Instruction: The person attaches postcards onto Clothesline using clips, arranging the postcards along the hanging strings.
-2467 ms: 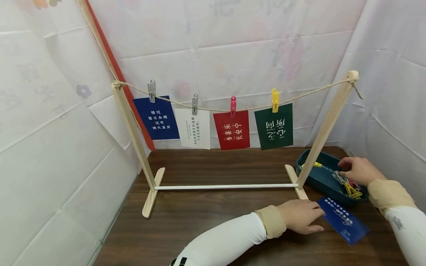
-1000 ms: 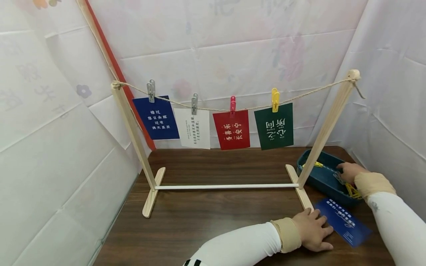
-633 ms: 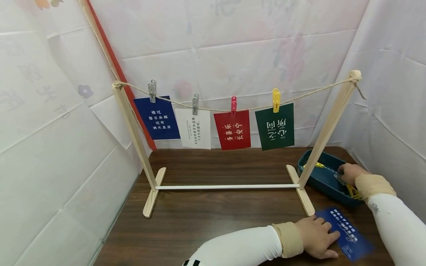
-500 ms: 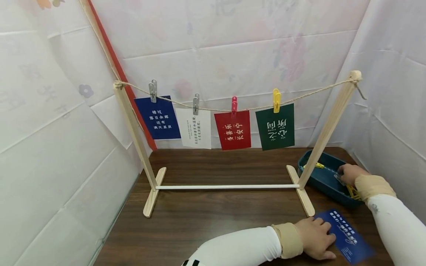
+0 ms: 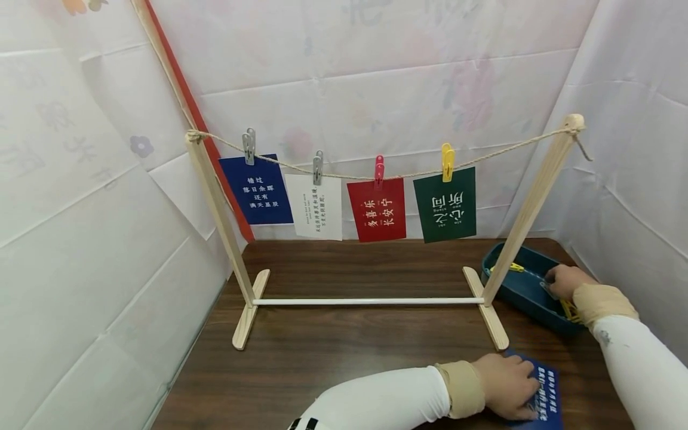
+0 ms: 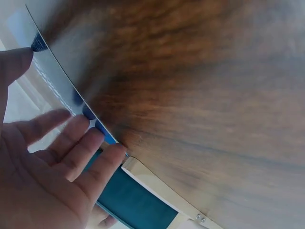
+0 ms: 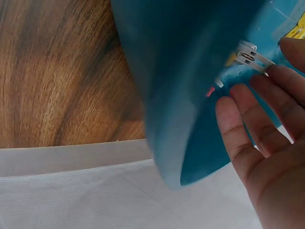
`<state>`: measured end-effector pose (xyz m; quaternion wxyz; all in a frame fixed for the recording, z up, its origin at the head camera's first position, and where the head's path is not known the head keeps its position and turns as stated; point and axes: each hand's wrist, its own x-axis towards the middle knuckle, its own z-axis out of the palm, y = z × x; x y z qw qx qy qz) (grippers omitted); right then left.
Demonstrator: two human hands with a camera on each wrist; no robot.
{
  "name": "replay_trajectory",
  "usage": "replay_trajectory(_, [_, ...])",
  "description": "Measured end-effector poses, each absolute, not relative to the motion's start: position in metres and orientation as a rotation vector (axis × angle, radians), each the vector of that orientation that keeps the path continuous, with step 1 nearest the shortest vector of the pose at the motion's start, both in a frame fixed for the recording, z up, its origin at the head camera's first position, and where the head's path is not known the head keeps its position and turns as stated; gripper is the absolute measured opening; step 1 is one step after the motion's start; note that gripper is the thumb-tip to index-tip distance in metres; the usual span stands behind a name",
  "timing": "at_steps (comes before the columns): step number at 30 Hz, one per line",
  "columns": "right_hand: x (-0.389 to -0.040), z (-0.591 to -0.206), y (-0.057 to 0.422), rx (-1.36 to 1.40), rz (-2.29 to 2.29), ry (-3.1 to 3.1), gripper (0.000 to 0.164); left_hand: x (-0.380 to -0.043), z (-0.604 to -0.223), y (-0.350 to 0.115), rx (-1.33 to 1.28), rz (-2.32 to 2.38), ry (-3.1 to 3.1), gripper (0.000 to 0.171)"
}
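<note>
My left hand (image 5: pixel 507 385) lies on a blue printed card (image 5: pixel 548 394) at the front right of the wooden table. Its fingers are spread, and in the left wrist view the fingertips (image 6: pixel 114 150) meet the card's surface. Part of the card is under the hand and runs off the bottom of the head view. My right hand (image 5: pixel 570 282) reaches into a teal tray (image 5: pixel 529 298) of clothespins. In the right wrist view its fingertips (image 7: pixel 238 90) are extended, right at the handle end of a grey clothespin (image 7: pixel 248 56), with the thumb above.
A wooden stand (image 5: pixel 524 221) carries a rope (image 5: pixel 500 149) with several clipped cards, including a red card (image 5: pixel 376 210) and a green card (image 5: pixel 445 206). One foot (image 5: pixel 491 325) lies between card and tray. A yellow clothespin (image 5: pixel 513 267) lies in the tray's far end.
The right hand has gone down from above the tray into it, then stayed. The left hand has moved onto the blue card, which has slid toward the front edge and turned.
</note>
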<state>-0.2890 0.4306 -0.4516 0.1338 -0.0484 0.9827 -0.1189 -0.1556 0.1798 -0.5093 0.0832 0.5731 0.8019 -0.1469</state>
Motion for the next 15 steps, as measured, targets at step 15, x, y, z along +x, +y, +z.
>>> replay_trajectory(15, [-0.289, -0.457, 0.433, -0.134, -0.431, 2.860, 0.023, -0.163, -0.509, 0.157, 1.743, -0.460, 2.355, 0.049])
